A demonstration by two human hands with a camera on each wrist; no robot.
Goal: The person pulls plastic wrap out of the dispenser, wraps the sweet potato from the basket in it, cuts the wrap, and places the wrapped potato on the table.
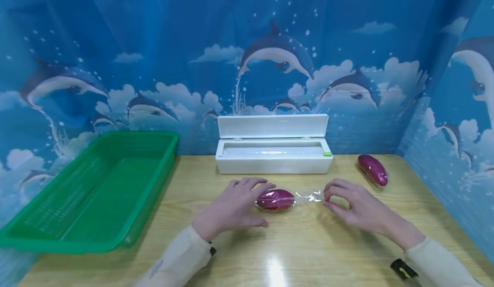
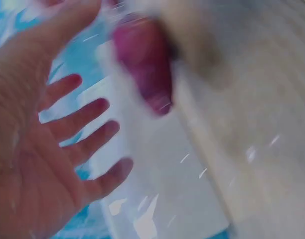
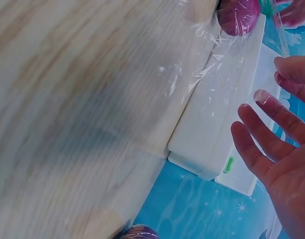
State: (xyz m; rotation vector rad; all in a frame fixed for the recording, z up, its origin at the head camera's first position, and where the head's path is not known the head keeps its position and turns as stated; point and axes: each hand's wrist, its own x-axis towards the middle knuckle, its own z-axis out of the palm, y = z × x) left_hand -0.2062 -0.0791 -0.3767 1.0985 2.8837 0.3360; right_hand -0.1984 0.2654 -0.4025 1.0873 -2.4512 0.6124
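Note:
A purple sweet potato point(image 1: 275, 200), wrapped in clear cling film, lies on the table between my hands. From its right end a loose twist of film point(image 1: 310, 196) stretches out, and my right hand point(image 1: 356, 205) pinches that end between thumb and forefinger. In the right wrist view the other fingers point(image 3: 259, 149) are spread apart. My left hand point(image 1: 237, 205) is at the sweet potato's left end, its fingers arched above and the thumb apart. Spread fingers with nothing gripped show in the left wrist view, beside the blurred sweet potato point(image 2: 145, 59).
Behind the hands stands a white cling film dispenser box point(image 1: 274, 165) with its lid raised. A second film-wrapped sweet potato point(image 1: 372, 170) lies at the back right. A green plastic basket point(image 1: 148, 201) occupies the left side. Dolphin-print curtains point(image 1: 193, 29) border the wooden table point(image 1: 308, 257).

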